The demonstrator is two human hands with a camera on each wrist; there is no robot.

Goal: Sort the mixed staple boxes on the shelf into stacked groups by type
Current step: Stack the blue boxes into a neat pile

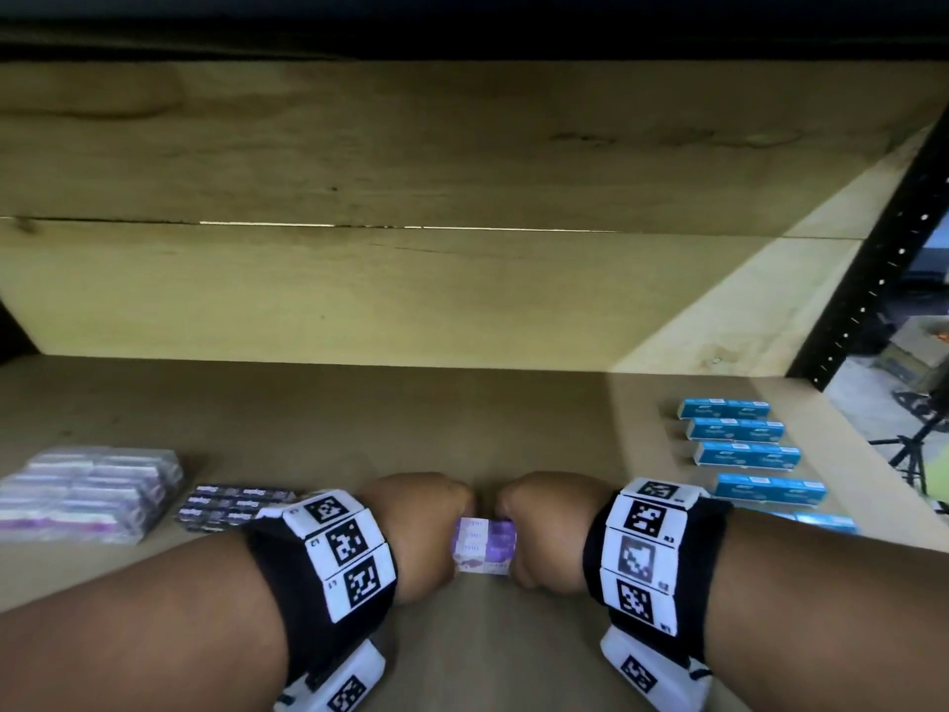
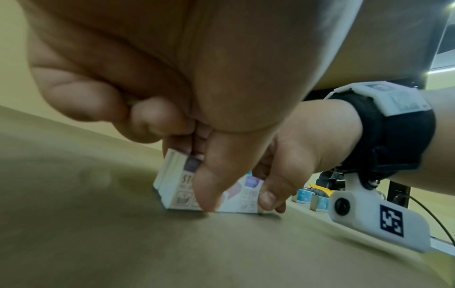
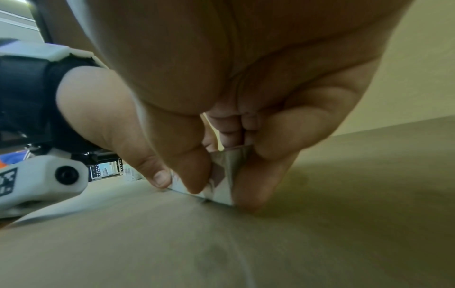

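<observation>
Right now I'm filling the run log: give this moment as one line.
left hand + right hand: grip white-purple boxes on shelf | blue boxes: right | dark boxes: left

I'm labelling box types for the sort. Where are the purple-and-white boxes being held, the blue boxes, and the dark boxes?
purple-and-white boxes (image 1: 482,547): head view, top face between the hands.
blue boxes (image 1: 745,454): head view, third box's top face.
dark boxes (image 1: 231,501): head view, printed top.

we see pale wooden back panel (image 1: 462,280) behind shelf, horizontal crack across it. black perforated upright post (image 1: 873,269) at far right. beyond post, black tripod (image 1: 909,444) on grey floor (image 1: 862,403). blurred clutter past that, we cannot identify.
</observation>
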